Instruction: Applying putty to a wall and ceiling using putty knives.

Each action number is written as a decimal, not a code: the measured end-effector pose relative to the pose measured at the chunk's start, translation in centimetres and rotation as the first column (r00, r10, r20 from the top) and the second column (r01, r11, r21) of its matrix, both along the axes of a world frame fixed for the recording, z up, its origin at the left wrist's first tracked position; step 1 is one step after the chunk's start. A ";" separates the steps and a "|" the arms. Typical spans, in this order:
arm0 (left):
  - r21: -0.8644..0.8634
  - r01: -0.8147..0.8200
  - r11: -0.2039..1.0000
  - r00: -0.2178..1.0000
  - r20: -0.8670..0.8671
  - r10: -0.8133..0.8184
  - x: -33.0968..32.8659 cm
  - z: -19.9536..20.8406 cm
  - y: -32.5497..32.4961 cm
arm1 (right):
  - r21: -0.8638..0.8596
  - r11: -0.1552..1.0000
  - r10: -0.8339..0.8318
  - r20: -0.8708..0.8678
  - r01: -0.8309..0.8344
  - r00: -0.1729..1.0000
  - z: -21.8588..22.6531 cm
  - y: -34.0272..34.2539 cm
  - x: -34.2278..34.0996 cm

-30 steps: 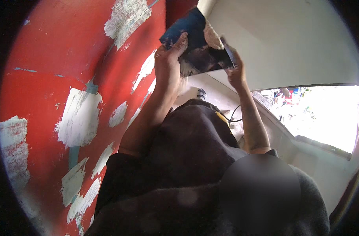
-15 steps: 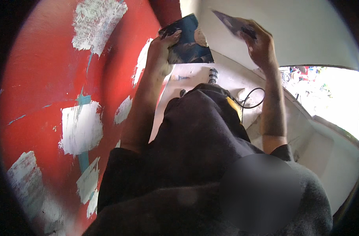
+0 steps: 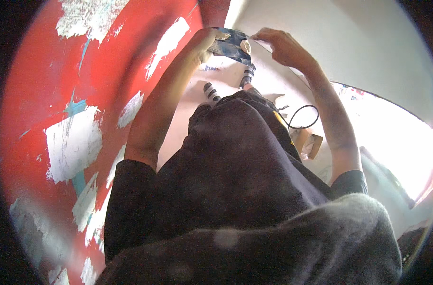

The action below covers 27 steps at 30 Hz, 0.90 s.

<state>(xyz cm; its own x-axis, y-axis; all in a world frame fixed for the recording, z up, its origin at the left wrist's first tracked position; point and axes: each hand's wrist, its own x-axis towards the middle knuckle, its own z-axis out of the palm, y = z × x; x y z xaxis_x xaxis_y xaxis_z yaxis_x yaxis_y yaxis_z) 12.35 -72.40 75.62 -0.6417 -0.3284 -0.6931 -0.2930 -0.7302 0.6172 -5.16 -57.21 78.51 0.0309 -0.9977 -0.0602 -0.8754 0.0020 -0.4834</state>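
My left hand [image 3: 207, 43] grips a dark blue flat plate [image 3: 231, 46] by its left edge. A pale lump of putty [image 3: 245, 46] sits near the plate's right side. Close to that edge is my right hand [image 3: 286, 49], its fingers bent round a putty knife [image 3: 264, 44], of which only a thin pale edge shows now. Whether the knife touches the plate, I cannot tell. To the left stands a red wall [image 3: 126, 66] with several rough white filler patches [image 3: 74, 142] and light blue marks.
Below the plate are my feet in striped footwear [image 3: 247, 76] on a pale floor [image 3: 178, 128]. A black cable loop [image 3: 304, 116] and an open cardboard box [image 3: 311, 144] lie to the right. A white wall [image 3: 349, 42] and a bright opening [image 3: 387, 137] are beyond my right arm.
My right hand has moved left and down, bringing the putty knife beside the plate. The plate is tilted flatter. The view has shifted, showing both feet and the cardboard box.
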 end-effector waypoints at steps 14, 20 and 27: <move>0.224 0.178 0.958 0.916 0.317 -0.244 0.8 -16.8 -1.8 | 0.429 0.903 -0.161 0.399 -0.028 0.903 -12.1 -1.1 2.9; 0.276 0.193 0.942 0.903 0.326 -0.281 3.6 -24.2 -1.0 | 0.581 0.795 -0.199 0.520 -0.173 0.831 -16.0 -1.5 3.3; 0.161 -0.083 0.983 0.914 0.405 0.011 11.2 -26.6 -3.2 | 0.418 0.810 -0.450 0.893 -0.412 0.019 -13.3 -2.5 7.0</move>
